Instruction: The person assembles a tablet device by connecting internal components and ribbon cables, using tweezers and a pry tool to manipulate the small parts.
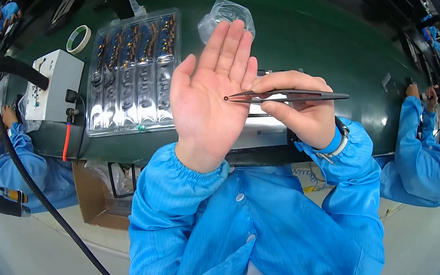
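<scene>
My left hand [211, 94] is raised with its palm facing me and its fingers straight and together, holding nothing. My right hand [298, 111] grips black tweezers [286, 97] that point left, and their tips rest at the middle of my left palm. A tiny dark piece sits at the tweezer tips; what it is cannot be made out. Both arms wear blue sleeves, and a band circles my right wrist [340, 140].
A clear plastic tray [131, 73] of small brown and silver parts lies on the green bench [311, 38]. A crumpled clear bag [227, 16], a tape roll [79, 39] and a white box [54, 85] are nearby. Other workers in blue sit at left [11, 160] and right [423, 158].
</scene>
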`<state>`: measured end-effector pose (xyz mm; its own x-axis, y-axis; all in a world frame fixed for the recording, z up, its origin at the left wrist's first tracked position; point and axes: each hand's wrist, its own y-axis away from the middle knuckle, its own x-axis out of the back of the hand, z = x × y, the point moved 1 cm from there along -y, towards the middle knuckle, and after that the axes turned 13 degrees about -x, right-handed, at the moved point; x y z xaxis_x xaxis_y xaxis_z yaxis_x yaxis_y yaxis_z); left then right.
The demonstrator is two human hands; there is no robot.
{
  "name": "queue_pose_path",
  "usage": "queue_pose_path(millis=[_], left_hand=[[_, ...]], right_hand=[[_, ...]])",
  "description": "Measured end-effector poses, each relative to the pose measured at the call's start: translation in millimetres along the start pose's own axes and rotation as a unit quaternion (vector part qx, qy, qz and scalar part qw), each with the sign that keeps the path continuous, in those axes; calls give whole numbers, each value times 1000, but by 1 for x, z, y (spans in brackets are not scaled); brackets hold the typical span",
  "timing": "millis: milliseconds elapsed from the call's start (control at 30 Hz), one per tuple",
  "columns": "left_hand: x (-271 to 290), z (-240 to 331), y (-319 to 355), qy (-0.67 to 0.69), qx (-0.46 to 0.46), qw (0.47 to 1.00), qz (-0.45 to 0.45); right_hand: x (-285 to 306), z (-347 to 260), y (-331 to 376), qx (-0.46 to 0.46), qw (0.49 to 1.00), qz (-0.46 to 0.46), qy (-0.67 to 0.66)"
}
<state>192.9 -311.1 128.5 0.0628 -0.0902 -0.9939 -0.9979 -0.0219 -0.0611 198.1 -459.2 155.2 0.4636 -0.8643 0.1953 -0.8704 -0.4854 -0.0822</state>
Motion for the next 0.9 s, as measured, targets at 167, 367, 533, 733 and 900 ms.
queue_pose_path(millis=[167,367,533,733,900], left_hand=[[-6,7,15,-16,-9,1000,-9],[-16,23,35,-63,-58,996,-7],[-27,42,58,-117,-118,986,10],[7,131,107,-48,-235,965,-104],[71,254,171,-349,-516,769,138]], right_hand=[[-10,-6,5,96,990,-21,105],[-33,-18,7,87,992,-19,89],[-59,-23,7,112,989,-38,87],[-159,-9,-16,90,988,-98,-82],[-300,17,-50,118,972,-194,-62]])
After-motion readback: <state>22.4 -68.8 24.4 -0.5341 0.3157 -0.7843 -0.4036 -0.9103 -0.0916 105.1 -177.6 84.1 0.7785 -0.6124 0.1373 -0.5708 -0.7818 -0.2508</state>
